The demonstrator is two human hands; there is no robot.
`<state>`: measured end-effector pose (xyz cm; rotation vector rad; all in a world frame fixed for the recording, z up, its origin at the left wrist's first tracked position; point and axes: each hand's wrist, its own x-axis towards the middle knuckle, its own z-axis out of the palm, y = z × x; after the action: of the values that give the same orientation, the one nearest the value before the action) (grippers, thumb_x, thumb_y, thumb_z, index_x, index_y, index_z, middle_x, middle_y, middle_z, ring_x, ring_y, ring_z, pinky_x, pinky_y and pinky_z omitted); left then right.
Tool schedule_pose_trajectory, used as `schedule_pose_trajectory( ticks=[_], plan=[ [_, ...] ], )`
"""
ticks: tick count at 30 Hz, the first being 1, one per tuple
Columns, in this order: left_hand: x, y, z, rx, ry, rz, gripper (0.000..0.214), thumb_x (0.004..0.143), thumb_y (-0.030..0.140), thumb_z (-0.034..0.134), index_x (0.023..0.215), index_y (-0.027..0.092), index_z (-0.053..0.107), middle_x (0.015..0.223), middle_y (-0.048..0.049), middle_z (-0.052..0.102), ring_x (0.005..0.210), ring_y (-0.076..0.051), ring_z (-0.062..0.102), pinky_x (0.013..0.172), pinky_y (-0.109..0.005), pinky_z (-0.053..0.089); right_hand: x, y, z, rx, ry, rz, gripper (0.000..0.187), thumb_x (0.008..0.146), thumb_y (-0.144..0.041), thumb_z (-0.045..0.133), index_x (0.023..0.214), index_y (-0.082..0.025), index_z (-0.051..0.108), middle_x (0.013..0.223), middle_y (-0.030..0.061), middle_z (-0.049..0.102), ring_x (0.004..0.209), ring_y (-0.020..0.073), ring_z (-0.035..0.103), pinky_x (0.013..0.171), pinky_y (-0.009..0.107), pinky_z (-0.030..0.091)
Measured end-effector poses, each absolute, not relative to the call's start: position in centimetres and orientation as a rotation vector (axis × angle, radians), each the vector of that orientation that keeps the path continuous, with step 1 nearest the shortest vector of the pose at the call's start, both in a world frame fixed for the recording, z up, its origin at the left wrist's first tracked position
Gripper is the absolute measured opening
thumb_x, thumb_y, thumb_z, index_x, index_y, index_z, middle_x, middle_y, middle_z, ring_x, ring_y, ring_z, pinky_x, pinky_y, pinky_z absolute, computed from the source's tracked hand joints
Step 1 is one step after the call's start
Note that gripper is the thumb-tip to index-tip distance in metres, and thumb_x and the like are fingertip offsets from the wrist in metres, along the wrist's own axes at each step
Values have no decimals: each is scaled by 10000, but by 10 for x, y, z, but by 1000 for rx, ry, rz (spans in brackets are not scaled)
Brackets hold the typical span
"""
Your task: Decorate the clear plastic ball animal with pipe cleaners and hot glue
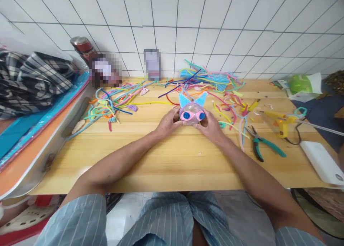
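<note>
Between my two hands is a small round craft figure with blue pointed ears, pink eye shapes and dark blue round eyes. It faces me, upright, at the middle of the wooden table. My left hand grips its left side, thumb at the lower front edge. On the other side my right hand holds it the same way. The fingers behind the figure are hidden. Pipe cleaners in many colours lie heaped just beyond it, and another tangle spreads to the left.
On the right lie green-handled pliers, a yellow glue gun with a cord, and a white power bank. A phone leans on the tiled wall. An orange-and-white case borders the table's left side.
</note>
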<state>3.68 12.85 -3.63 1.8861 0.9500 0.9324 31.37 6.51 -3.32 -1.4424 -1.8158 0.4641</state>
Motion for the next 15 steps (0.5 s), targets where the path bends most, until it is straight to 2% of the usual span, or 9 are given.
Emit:
schedule_pose_trajectory(
  ticks=[7, 11, 15],
  plan=[
    [34, 126, -35, 1887, 937, 967, 786, 906, 591, 997, 1526, 181, 742, 1431, -163, 811, 1236, -342, 785, 1104, -446, 632, 314, 64, -32, -1419, -1822, 469, 928, 937, -631, 888, 1716, -219, 597, 1635, 223, 724, 1526, 436, 689, 1292, 662, 562],
    [33, 123, -34, 1877, 938, 947, 757, 935, 586, 971, 1530, 188, 726, 1399, -152, 812, 1126, -310, 786, 1005, -426, 649, 311, 64, -33, -1429, -1823, 481, 928, 938, -595, 897, 1732, -234, 579, 1658, 216, 709, 1556, 443, 665, 1314, 664, 545],
    [30, 125, -35, 1884, 935, 896, 954, 892, 613, 985, 1664, 194, 611, 1451, -168, 769, 1008, -262, 762, 902, -399, 645, 319, 62, -25, -1489, -1898, 451, 1071, 890, -510, 939, 1796, -178, 475, 1731, 272, 632, 1599, 472, 633, 1331, 694, 529]
  ],
)
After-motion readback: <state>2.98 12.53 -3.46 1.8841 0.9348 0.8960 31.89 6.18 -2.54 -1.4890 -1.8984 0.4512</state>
